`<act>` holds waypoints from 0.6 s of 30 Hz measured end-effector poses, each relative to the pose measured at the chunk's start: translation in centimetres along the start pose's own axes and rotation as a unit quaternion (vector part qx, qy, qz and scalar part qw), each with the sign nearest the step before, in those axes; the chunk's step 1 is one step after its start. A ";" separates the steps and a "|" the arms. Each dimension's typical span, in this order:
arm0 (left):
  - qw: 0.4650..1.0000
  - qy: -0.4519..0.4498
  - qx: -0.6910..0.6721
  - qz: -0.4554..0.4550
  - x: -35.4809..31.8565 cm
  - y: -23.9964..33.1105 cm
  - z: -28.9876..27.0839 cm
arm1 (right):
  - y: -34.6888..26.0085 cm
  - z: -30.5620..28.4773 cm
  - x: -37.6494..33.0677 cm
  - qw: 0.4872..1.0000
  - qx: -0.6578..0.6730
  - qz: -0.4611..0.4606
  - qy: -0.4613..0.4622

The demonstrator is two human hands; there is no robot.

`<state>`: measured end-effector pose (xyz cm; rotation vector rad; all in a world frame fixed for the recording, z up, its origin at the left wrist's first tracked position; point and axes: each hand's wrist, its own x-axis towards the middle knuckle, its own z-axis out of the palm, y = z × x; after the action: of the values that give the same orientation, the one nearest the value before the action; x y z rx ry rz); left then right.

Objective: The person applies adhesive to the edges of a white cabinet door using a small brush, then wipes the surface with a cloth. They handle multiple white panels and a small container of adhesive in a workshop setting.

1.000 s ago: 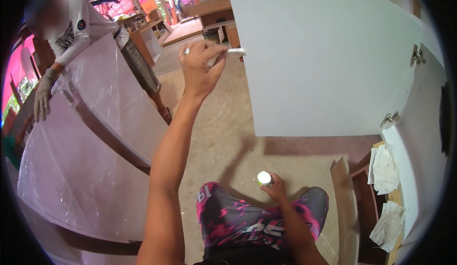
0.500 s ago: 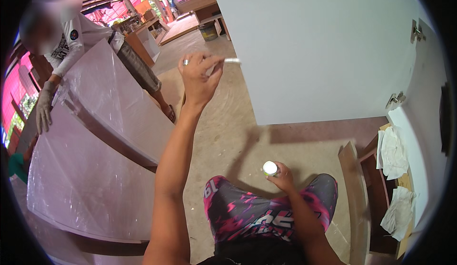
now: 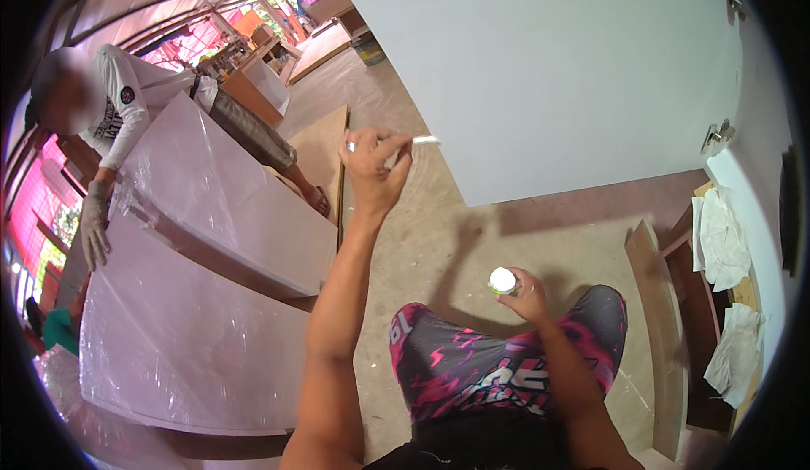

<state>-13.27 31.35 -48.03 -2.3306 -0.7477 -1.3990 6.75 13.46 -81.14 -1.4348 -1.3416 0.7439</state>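
The left hand is raised at arm's length, its fingers pinched together on a thin white stick-like tool whose tip reaches the left edge of a large pale grey flat panel; what kind of tool it is cannot be told. The right hand rests low above the knee of patterned pink-and-black leggings, fingers wrapped around a small round container with a white cap. Bare dusty concrete floor lies open between the panel's lower edge and the leggings. To the left, plastic-wrapped pinkish boards close off that side; another person's gloved hand presses on them. On the right stands a brown wooden shelf unit with crumpled white cloths.
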 end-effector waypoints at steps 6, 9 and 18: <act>0.992 0.034 -0.108 -0.056 1.7 0.3 0.2 | 0.0 -0.6 0.2 1.000 0.000 -0.016 0.016; 0.991 0.047 -0.106 -0.060 2.1 1.0 0.4 | 0.1 -0.4 0.1 1.000 0.001 -0.022 0.017; 0.998 -0.069 0.007 0.006 -5.2 0.6 1.9 | 0.3 -0.1 0.1 0.998 -0.035 -0.040 0.039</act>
<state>-13.55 30.44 -53.46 -2.4356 -0.7761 -1.2339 7.00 13.60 -81.37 -1.4418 -1.3682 0.5876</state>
